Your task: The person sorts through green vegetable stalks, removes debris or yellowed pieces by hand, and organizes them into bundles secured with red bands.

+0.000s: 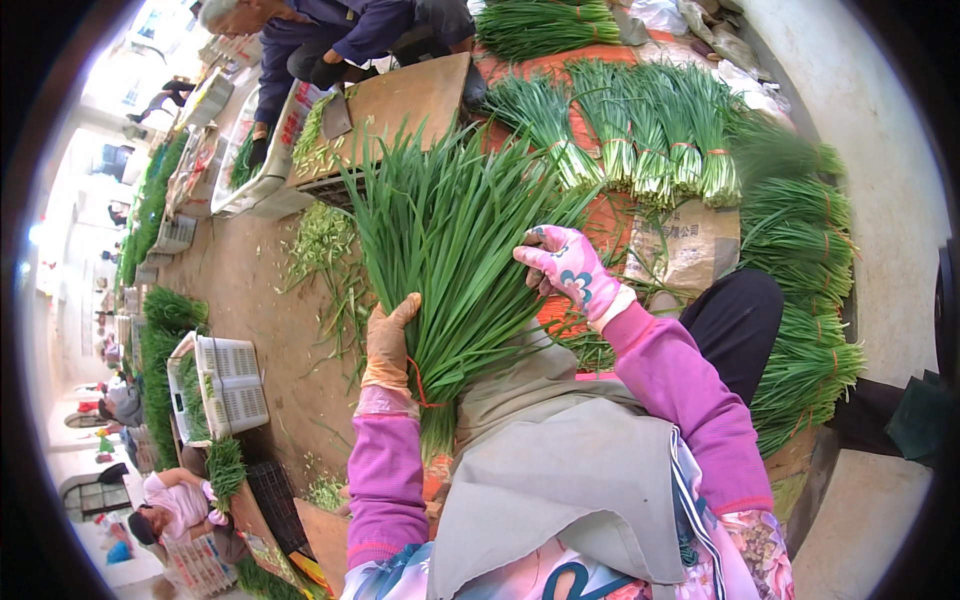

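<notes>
A large bunch of green Chinese chives point(450, 247) lies over my lap, its leaves fanned towards the top and its cut stems at the bottom, with a red band around the lower part. My left hand point(390, 337), in a tan glove, grips the bunch from its left side just above the band, thumb on top. My right hand point(562, 266), in a pink flowered glove, is at the right edge of the leaves with its fingers curled; whether it pinches any leaf I cannot tell. Below the bunch, a grey apron point(555, 487) covers my lap.
Banded chive bundles point(667, 142) lie on orange sheeting ahead and in a stack point(806, 330) at right. A co-worker point(360, 30) reaches into a white crate point(270, 165) beside a wooden board point(412, 97) with a metal blade point(336, 116). Trimmings litter the floor; another person point(180, 502) sits lower left.
</notes>
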Demonstrator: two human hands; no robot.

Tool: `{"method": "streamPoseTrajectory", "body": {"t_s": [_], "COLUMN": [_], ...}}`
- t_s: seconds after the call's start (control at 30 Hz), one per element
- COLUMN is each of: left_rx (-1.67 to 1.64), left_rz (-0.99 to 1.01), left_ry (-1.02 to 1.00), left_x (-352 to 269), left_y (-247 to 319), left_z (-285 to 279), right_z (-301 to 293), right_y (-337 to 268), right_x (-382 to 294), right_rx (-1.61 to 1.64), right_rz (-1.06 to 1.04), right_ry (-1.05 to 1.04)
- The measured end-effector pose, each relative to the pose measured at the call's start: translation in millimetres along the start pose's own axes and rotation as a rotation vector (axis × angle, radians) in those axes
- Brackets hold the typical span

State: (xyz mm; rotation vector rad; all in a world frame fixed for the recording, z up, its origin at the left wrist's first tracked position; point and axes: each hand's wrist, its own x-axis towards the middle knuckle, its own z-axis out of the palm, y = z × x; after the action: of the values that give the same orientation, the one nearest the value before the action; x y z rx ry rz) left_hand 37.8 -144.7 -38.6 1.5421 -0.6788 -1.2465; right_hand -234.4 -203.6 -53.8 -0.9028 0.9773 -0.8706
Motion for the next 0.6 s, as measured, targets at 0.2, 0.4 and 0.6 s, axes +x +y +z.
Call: {"method": "streamPoseTrajectory", "body": {"t_s": [0.2,0.4,0.6], "left_rx": [-0.024,0.0,-0.044], "left_rz": [0.03,0.032,0.036], "left_ry": [-0.031,-0.034,-0.051], "left_x": [0.6,1.2,-3.6], "left_y": [-3.7,-5.3,-0.9], "left_z": [-0.8,-0.1,5.0], "right_z": [-5.1,-29.5,-22.9], "right_y": [5.5,0.1,7.5], "right_x": [-9.9,-28.3,-34.3], "right_rx": [-0.299,-0.088,0.002], "right_rz": [-0.249,-0.063,0.017], "right_ry": [-0.122,-0.122,-0.097]}}
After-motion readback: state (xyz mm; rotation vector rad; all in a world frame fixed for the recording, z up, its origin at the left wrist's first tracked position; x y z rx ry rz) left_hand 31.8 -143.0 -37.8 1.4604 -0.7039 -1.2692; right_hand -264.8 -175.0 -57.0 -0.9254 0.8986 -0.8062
